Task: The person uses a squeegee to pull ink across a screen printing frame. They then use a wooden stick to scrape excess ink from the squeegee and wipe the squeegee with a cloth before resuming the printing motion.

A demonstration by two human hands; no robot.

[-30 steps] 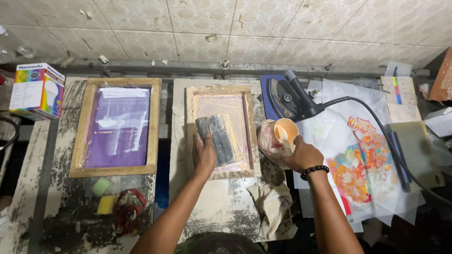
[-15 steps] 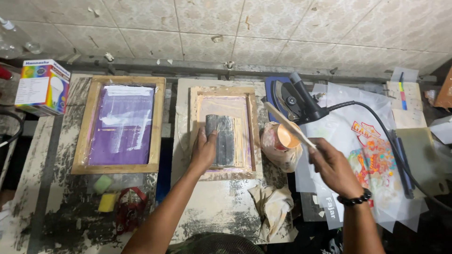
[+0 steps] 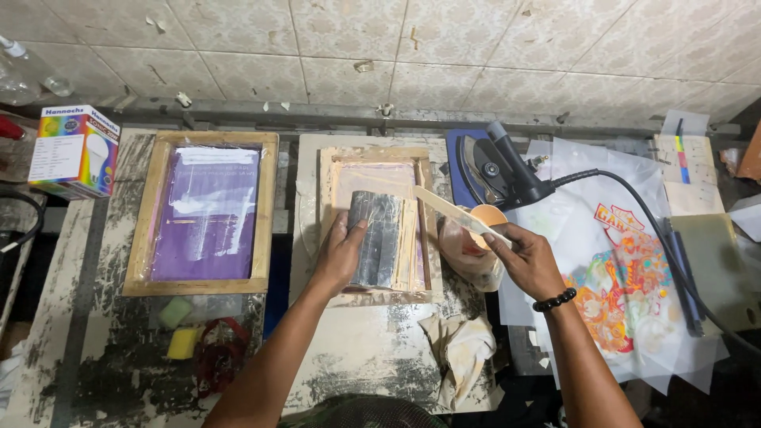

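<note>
Bare bench (image 3: 372,349) lies open; iron (image 3: 495,170) and rag (image 3: 460,349) crowd the right.

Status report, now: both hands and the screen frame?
Left hand holds dark squeegee on wooden screen frame. Right hand grips flat stick, tip over frame. Ink container beside frame, nothing blocking.

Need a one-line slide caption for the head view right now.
Left hand holds a grey squeegee in the wooden screen frame; right hand angles a flat stick over it.
</note>
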